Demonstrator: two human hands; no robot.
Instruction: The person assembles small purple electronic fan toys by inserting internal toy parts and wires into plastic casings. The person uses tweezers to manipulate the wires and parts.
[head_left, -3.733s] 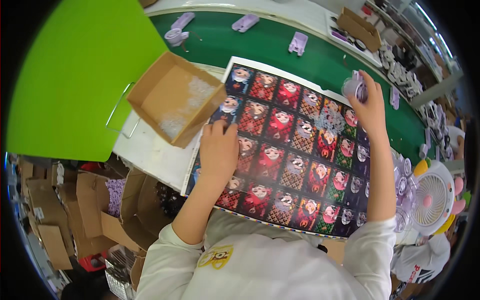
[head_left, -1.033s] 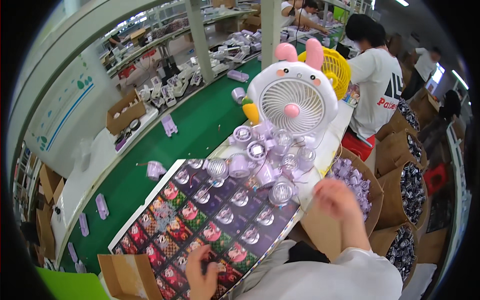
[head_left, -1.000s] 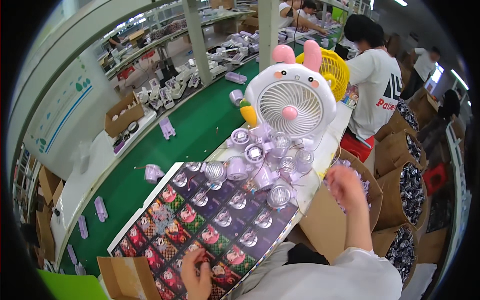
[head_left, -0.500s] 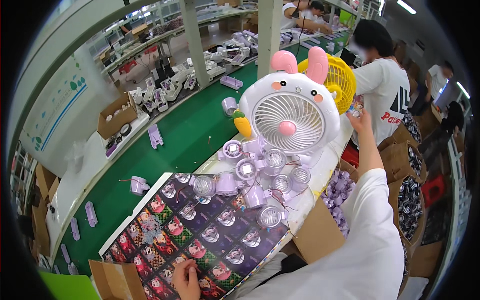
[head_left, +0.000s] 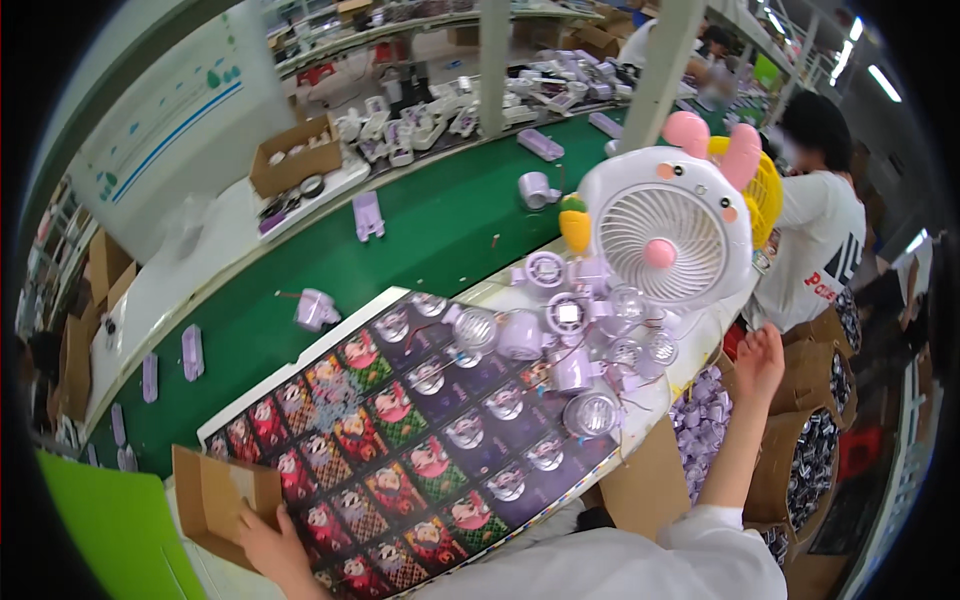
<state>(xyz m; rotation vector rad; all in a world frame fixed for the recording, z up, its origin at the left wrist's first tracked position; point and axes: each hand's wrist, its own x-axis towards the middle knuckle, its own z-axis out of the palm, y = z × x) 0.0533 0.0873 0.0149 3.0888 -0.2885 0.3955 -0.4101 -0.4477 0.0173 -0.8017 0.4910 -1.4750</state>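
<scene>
My left hand is at a small open cardboard box at the lower left, fingers reaching over its near wall with the thumb apart. I see nothing held; the fingertips are partly hidden. On the right, my right hand is raised with loosely bent fingers and nothing visible in it, beside a carton of purple parts. Between my arms lies a dark sheet printed with cartoon figures. Purple round housings with clear covers and thin wires cluster at its far end, before a white rabbit-eared fan.
A green conveyor belt carries scattered purple parts past the table's far side. A yellow fan stands behind the white one. A co-worker in a white shirt is at right, near cartons of dark parts. A lime-green panel is at left.
My left hand has moved left from the printed sheet to the small box. My right hand has drawn back toward me from beside the fans. The view has turned left.
</scene>
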